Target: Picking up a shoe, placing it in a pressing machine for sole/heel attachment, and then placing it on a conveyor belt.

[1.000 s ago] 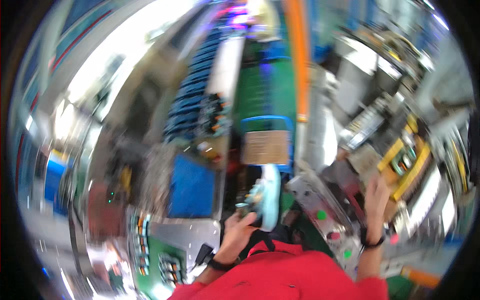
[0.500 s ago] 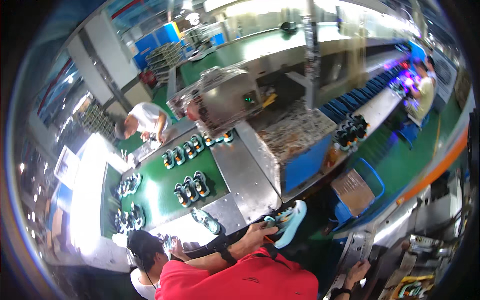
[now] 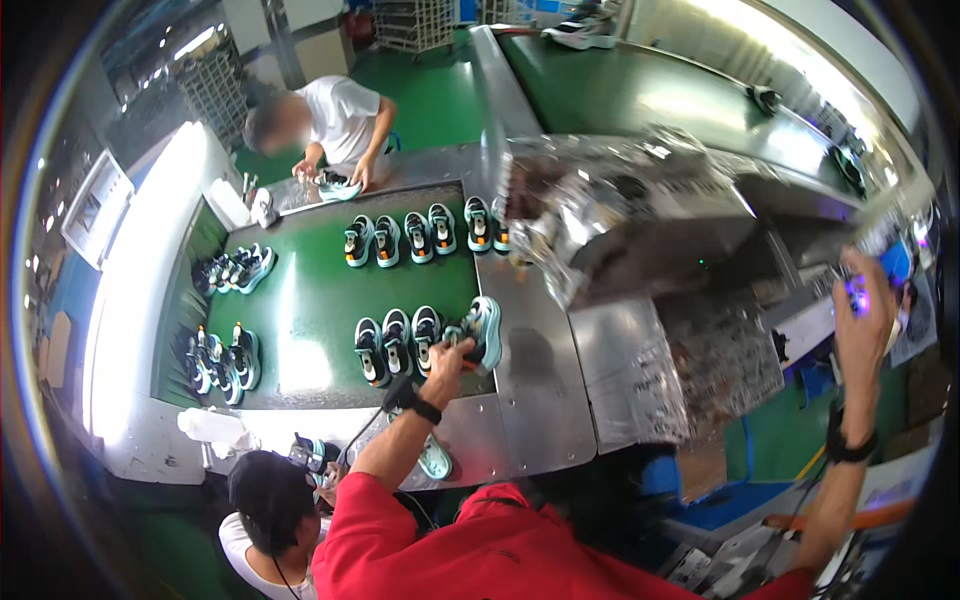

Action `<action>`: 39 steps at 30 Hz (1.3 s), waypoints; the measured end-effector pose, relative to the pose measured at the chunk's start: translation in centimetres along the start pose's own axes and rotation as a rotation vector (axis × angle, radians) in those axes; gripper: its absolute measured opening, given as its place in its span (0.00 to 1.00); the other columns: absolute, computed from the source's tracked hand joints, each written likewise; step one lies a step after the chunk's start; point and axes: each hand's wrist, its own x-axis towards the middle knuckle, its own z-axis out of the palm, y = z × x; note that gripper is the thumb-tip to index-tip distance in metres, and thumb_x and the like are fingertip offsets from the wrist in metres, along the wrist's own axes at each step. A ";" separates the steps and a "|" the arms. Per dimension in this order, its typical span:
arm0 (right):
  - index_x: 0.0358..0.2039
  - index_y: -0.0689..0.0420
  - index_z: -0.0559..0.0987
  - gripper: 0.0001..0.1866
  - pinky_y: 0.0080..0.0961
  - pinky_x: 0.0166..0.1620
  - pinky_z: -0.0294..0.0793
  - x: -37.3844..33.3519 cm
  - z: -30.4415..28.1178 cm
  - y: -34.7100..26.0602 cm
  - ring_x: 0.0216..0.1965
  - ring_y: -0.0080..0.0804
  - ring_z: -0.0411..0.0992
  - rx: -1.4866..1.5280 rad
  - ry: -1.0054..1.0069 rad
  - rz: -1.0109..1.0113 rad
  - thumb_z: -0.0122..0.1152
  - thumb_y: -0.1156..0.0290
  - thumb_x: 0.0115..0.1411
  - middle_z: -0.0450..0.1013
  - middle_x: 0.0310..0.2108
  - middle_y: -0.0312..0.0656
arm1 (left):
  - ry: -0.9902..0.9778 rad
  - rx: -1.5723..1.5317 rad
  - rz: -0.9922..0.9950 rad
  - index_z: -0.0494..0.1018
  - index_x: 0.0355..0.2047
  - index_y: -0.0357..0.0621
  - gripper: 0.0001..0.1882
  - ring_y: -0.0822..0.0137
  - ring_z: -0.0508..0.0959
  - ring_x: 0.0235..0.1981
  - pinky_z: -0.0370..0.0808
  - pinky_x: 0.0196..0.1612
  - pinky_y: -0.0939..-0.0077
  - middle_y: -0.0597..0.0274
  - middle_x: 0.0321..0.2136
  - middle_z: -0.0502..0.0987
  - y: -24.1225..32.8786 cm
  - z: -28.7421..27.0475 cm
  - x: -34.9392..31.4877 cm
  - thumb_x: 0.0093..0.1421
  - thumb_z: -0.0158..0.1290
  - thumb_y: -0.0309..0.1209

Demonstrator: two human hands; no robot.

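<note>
My left hand (image 3: 450, 362) is closed on a sneaker (image 3: 486, 335) with a pale blue sole, at the right end of a row on the green conveyor belt. Dark sneakers (image 3: 397, 338) with pale soles and orange details stand just left of it. My right hand (image 3: 866, 310) is raised at the far right, away from the belt. A purple glow shows between its thumb and fingers, and no held thing can be made out there. Below my left forearm, a pale blue shoe (image 3: 435, 458) lies on the metal edge, partly hidden.
A second row of sneakers (image 3: 417, 236) stands farther back on the belt. A plastic-wrapped machine (image 3: 640, 235) rises to the right. One person in white (image 3: 345, 120) handles a shoe across the belt; another in a black cap (image 3: 270, 505) sits close at my left.
My left hand has carried the sneaker from beside the metal edge forward and left onto the belt's row. My right hand has risen from the lower right. The view has swung left.
</note>
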 end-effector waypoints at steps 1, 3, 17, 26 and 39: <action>0.48 0.60 0.74 0.21 0.33 0.52 0.68 4.8 2.5 -1.0 0.48 0.43 0.71 -0.020 -0.036 -0.075 0.59 0.84 0.52 0.73 0.46 0.47 | 0.037 -0.029 0.002 0.74 0.37 0.32 0.15 0.62 0.76 0.19 0.74 0.23 0.70 0.52 0.29 0.78 1.2 -0.4 2.5 0.54 0.59 0.31; 0.53 0.59 0.71 0.27 0.35 0.57 0.66 13.1 5.8 -2.4 0.54 0.47 0.68 -0.126 -0.106 -0.232 0.59 0.84 0.50 0.71 0.51 0.48 | 0.051 -0.063 0.029 0.74 0.36 0.33 0.13 0.63 0.76 0.19 0.74 0.23 0.71 0.54 0.29 0.78 2.9 -0.1 8.9 0.56 0.59 0.31; 0.66 0.45 0.57 0.49 0.40 0.69 0.49 43.5 38.9 -5.3 0.69 0.44 0.50 -0.459 -0.330 -0.693 0.54 0.93 0.43 0.57 0.66 0.40 | 0.376 0.938 0.490 0.66 0.40 0.30 0.23 0.43 0.79 0.34 0.77 0.37 0.54 0.40 0.34 0.77 6.8 3.1 37.3 0.51 0.59 0.35; 0.51 0.60 0.70 0.27 0.42 0.47 0.67 45.4 39.6 -0.6 0.49 0.54 0.68 -0.565 -0.108 -0.898 0.65 0.74 0.49 0.69 0.48 0.52 | 0.288 0.721 0.686 0.59 0.57 0.27 0.37 0.41 0.69 0.52 0.68 0.55 0.56 0.36 0.50 0.69 4.7 2.0 31.7 0.53 0.61 0.35; 0.39 0.64 0.75 0.28 0.37 0.43 0.73 20.7 7.5 -4.5 0.37 0.51 0.74 -0.046 -0.070 0.056 0.71 0.62 0.38 0.75 0.34 0.55 | -1.018 0.105 -0.331 0.71 0.53 0.34 0.23 0.68 0.75 0.50 0.71 0.54 0.72 0.54 0.47 0.77 1.6 11.1 -10.2 0.59 0.60 0.31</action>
